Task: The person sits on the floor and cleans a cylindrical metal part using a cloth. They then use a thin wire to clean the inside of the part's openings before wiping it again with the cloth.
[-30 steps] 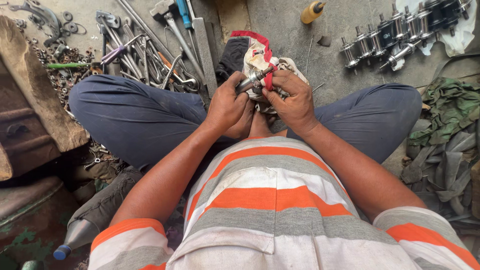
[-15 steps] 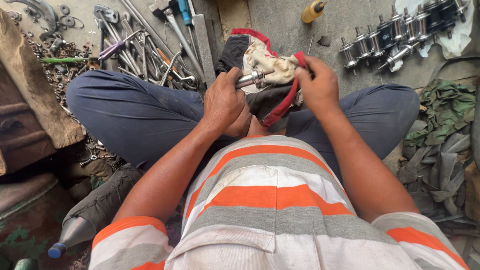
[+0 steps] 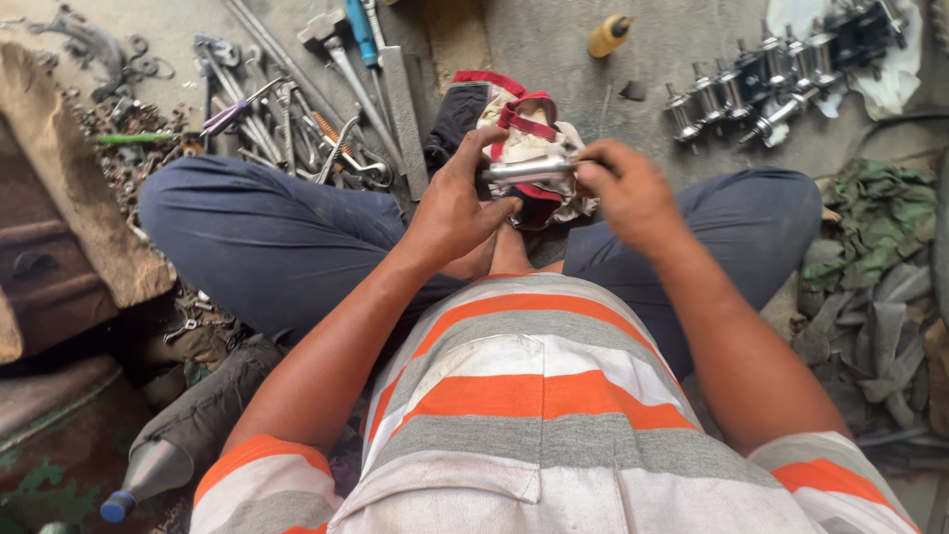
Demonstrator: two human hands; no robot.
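- The left hand (image 3: 457, 203) was raised over the lap, wrist bent inward, fingers curled round the near end of a short shiny metal cylinder (image 3: 529, 173) — thumb on the far side, closed on it
- The right hand (image 3: 628, 193) came in from the other side, knuckles up, fingertips pinched on the cylinder's other end, so both hands were together on the one part, which lay roughly level between them
- Both forearms ran forward from the striped shirt (image 3: 539, 396) and converged just above the crossed legs
- Directly beneath the cylinder sat a dirty white rag with red edging (image 3: 529, 133) — bunched on the ground between the knees, partly hidden by the hands
- Left of the hands, beyond the left knee, a heap of spanners and other hand tools (image 3: 287, 129) lay on the concrete
- Well apart to the upper right, a row of metal hub-like parts (image 3: 761, 84) rested on a pale cloth, with a small yellow bottle (image 3: 608, 35) near them
- Green and grey rags (image 3: 870, 257) were piled beside the right knee
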